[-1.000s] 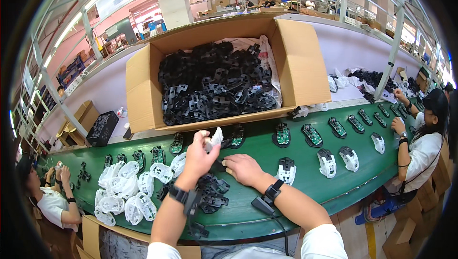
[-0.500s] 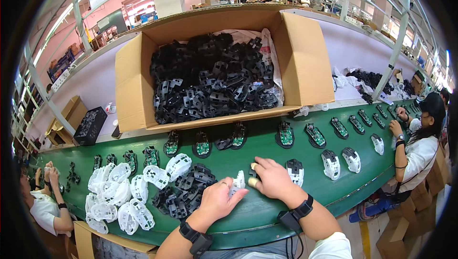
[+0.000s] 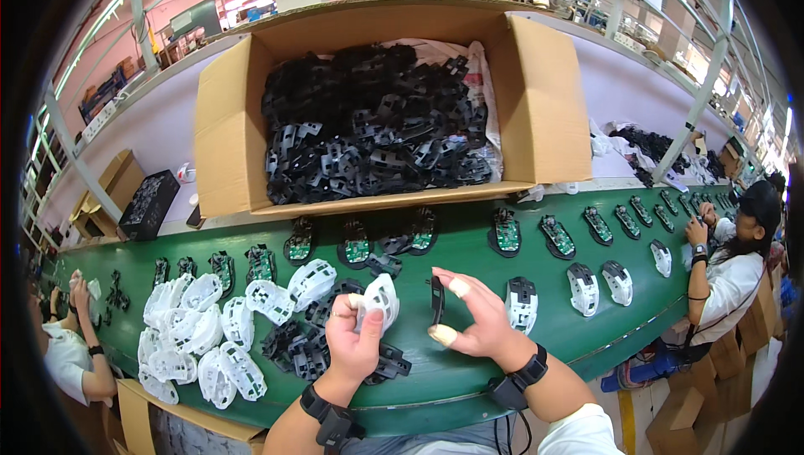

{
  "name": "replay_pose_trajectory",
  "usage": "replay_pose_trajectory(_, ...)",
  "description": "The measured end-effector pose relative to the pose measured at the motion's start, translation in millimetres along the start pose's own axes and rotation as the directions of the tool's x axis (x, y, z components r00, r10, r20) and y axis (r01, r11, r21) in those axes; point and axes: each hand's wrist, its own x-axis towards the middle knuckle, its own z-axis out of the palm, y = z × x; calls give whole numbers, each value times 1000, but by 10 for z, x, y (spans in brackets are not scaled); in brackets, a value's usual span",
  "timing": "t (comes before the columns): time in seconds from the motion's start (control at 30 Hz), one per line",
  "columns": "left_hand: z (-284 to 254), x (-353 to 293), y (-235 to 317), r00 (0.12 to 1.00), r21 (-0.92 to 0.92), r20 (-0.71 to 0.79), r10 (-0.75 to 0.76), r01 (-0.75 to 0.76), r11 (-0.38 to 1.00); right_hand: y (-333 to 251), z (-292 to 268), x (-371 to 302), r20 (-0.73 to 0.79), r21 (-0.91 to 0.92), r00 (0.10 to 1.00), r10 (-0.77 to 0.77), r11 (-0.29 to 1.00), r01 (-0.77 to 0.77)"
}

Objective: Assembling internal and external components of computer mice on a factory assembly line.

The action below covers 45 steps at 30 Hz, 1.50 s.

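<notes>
My left hand [image 3: 350, 344] grips a white plastic computer mouse shell [image 3: 382, 304], full of cut-outs, tilted up above the belt. To its right, my right hand [image 3: 484, 321] pinches a thin black plastic mouse part [image 3: 436, 301] edge-on between thumb and fingers. Shell and black part are apart. Pale coverings wrap some fingertips of both hands. Left of my hands lie a heap of white mouse shells [image 3: 194, 331] and a pile of black mouse parts [image 3: 293, 349], partly hidden by my left hand. Beyond my right hand rests a white shell with a black part fitted [image 3: 521, 307].
A large open carton [image 3: 381, 195] of black parts stands behind the green belt [image 3: 469, 380]. Mouse bases with green circuit boards [image 3: 505, 235] line its far side. Several black-and-white shells [image 3: 583, 289] lie rightward. Co-workers [image 3: 733, 262] sit at both sides.
My left hand has moved left and lifted the white shell, turning it. My right hand now shows the black part upright in its fingers. The gap between my hands has widened.
</notes>
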Motion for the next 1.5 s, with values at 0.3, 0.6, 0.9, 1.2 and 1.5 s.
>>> replay_pose_trajectory(0.3, -86, 65, 132, 985, 240, 120, -122, 90, 967, -21, 4, 89, 2, 138, 983, -182, 974, 180)
replay_pose_trajectory(0.6, -69, -3, 200, 993, 422, 79, -84, 43, 905, -160, 197, 35, -3, -8, 970, -245, 970, 245)
replay_pose_trajectory(0.9, -126, 28, 220, 993, 477, 102, -64, 8, 879, -240, 294, 52, 108, -41, 981, -162, 985, 167)
replay_pose_trajectory(1.2, -101, 18, 327, 952, 581, 304, -23, -167, 797, -329, 411, -39, 275, 170, 947, 168, 960, -220)
replay_pose_trajectory(1.5, -164, 82, 363, 954, 601, 300, -9, -182, 779, -264, 573, -70, 89, 71, 996, -28, 997, 22)
